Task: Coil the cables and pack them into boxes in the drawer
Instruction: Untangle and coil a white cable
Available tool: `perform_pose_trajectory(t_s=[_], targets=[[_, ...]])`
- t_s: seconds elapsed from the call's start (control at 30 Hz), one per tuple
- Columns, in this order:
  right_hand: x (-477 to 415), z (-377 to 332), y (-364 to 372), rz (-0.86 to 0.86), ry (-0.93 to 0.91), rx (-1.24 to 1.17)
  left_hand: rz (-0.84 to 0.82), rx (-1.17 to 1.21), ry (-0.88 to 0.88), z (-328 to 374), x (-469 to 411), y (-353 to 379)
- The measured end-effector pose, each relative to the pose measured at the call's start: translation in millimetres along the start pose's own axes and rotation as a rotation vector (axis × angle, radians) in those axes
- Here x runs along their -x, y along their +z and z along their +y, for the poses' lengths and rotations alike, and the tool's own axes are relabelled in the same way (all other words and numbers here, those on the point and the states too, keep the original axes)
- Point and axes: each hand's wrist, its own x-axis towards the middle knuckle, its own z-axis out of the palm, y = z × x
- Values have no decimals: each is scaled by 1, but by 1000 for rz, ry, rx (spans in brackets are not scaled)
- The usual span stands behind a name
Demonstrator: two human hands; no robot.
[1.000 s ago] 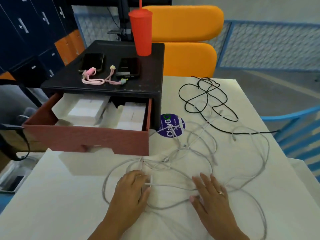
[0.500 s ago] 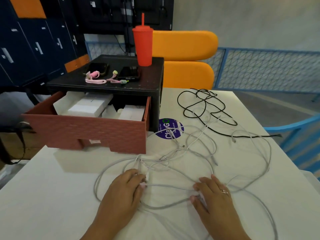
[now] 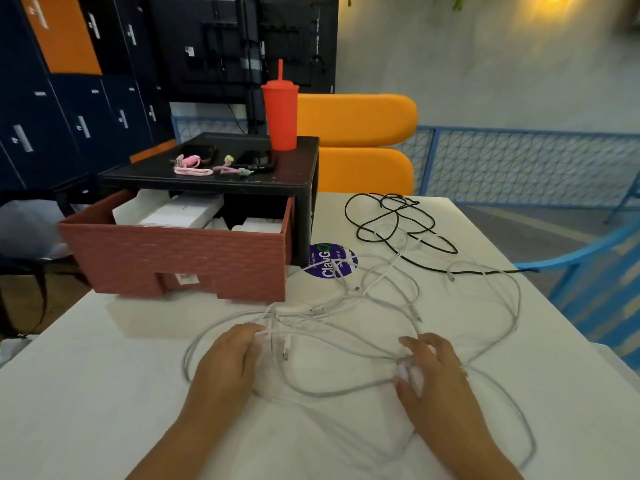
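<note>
Head view. The white cables (image 3: 346, 306) lie in a loose, overlapping tangle on the near right half of the bench (image 3: 86, 393). A black cable (image 3: 391, 223) lies in its own loops at the far side, and the white strands cross its near edge. None is coiled yet.

The left hand (image 3: 228, 362) rests palm-down on the left part of the tangle, its fingertips bent onto a strand close to a plug. Whether that grip has closed on the strand cannot be told, as the hand covers it. The right hand (image 3: 436, 379) has its fingers curled and its grip pinched on a point where several white strands meet.

The drawer (image 3: 183, 261) stands pulled open at the far left, just beside the tangle, with white boxes (image 3: 173, 216) inside.

Assessment of handling:
- The cables appear thin, light and limp. They should bend freely but hold no shape once released.
- The strands cross one another many times, so pulling from the middle is likely to tighten the knotting and drag neighbouring cables.
- The sheath looks smooth, so a light pinch may slip.
- The plugs are the stiff points and the likely weak points. Sharp bends at their necks should be avoided.

Recommended hold is just behind one plug, with the cable fed out through the other hand until it is free. The loops are then best laid into the palm and pinched together before boxing.
</note>
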Motion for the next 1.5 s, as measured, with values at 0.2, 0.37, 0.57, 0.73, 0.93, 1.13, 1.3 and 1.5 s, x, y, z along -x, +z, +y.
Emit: perform_pose_trajectory(t_s=[0.2,0.37,0.57,0.73,0.93,1.13,1.3,1.5], targets=[[2,3,-14,5,153,82,111,170,-88,9,2,-9],[-3,2,-19,48,140,172,139,204,-38,11,5,-11],[-6,-47,-20,-158,-187,-74,133,170,123,31,1,-14],[-12,-88,-26,-279,-180,-619,99,80,257,43,-12,-21],[-37,-91,-65,174,-112,-799,79,108,132,33,-23,-34],[-52,-67,-108,444,23,-881,141,233,-140,26,-29,-48],[-59,-41,-113,615,120,-873,116,366,-242,27,-34,-56],[-63,-24,-107,822,381,-1066,151,747,-479,22,-42,-67]])
